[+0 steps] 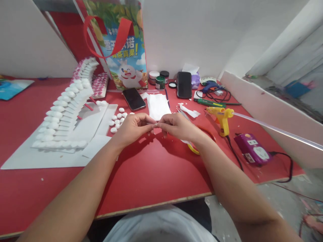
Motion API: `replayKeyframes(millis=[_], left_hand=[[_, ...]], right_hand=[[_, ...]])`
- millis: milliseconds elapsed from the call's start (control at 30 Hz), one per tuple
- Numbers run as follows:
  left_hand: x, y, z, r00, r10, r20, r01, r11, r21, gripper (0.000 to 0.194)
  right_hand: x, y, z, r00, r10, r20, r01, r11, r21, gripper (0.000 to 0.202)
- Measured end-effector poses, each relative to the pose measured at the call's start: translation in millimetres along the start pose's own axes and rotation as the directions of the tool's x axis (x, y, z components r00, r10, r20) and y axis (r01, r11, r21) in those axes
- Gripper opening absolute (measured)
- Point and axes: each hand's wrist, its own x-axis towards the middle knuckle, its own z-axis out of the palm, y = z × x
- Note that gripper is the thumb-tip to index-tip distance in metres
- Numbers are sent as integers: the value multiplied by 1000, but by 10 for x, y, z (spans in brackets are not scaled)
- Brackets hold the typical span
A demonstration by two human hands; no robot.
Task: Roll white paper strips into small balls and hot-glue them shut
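My left hand (pixel 136 127) and my right hand (pixel 174 125) meet above the red table (pixel 156 171), thumbs and forefingers pinched together on a tiny white piece (pixel 156 125) that is mostly hidden. Just left of my left hand lie several small white rounded pieces (pixel 117 119). A stack of white sheets (pixel 158 106) lies beyond my fingertips. Under my right wrist is a pair of scissors with yellow and red handles (pixel 193 149), partly covered. Farther left, a curved row of white pads (pixel 57 109) rests on white board (pixel 20 159).
A colourful bag (pixel 126 43) stands behind, near a dark phone (pixel 134 98), paint jars (pixel 160 82) and a black device (pixel 184 85). To the right are a yellow glue gun (pixel 222 119) with a long clear stick, a green tool (pixel 210 103) and a purple power socket (pixel 253 149) with cables.
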Motion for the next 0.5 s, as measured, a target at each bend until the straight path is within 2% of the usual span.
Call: replayKeyframes(millis=[100,167,233,300,433,500], left_hand=[[-17,-22,2,991,135,-8,-132,978,164,23],[-26,-25,1,953,303,21,-295,904,311,15],[-29,-20,-3,886,455,89,-446,784,432,12],[-25,-14,-9,814,559,154,-549,657,517,14],[-18,-17,-15,684,690,236,-653,436,619,16],[-20,-17,-7,644,715,273,-675,363,643,16]], right_hand=[[18,16,-2,999,53,8,-54,994,100,24],[34,30,-13,990,125,59,-135,967,216,21],[49,45,-37,977,173,123,-205,919,336,21],[58,54,-66,967,189,170,-245,870,428,20],[66,47,-94,951,202,233,-298,799,522,14],[76,44,-77,947,210,242,-314,756,574,13]])
